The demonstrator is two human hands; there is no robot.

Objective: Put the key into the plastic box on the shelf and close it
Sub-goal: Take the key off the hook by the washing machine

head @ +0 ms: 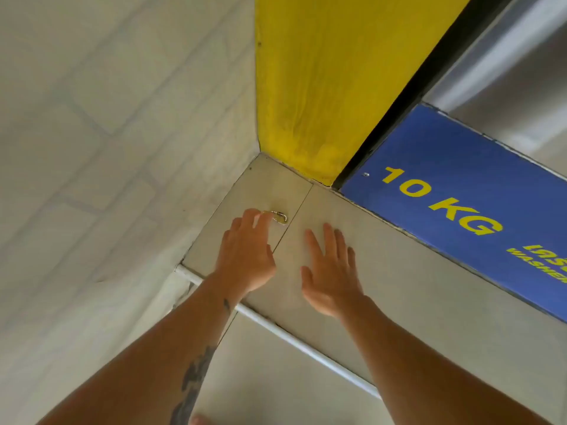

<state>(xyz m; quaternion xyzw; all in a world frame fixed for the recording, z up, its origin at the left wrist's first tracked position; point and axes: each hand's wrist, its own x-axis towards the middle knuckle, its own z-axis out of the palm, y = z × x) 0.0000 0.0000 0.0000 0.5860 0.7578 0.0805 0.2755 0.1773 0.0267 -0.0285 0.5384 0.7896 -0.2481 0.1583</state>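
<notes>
key (278,216) on floor at left hand (245,259) fingertips, not grasped; right hand (329,276) spread flat, beside.

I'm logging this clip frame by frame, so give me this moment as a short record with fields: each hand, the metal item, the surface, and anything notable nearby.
left hand: reaching forward, fingers at the metal item; whether it grips it cannot be told
right hand: open, fingers spread, holding nothing
metal item: small, shiny, possibly a key on a ring, too blurred to be sure
surface: pale panel with a thin seam, white rod along its near edge
nearby: yellow post; blue sign reading "10 KG"
plastic box: not visible
</notes>
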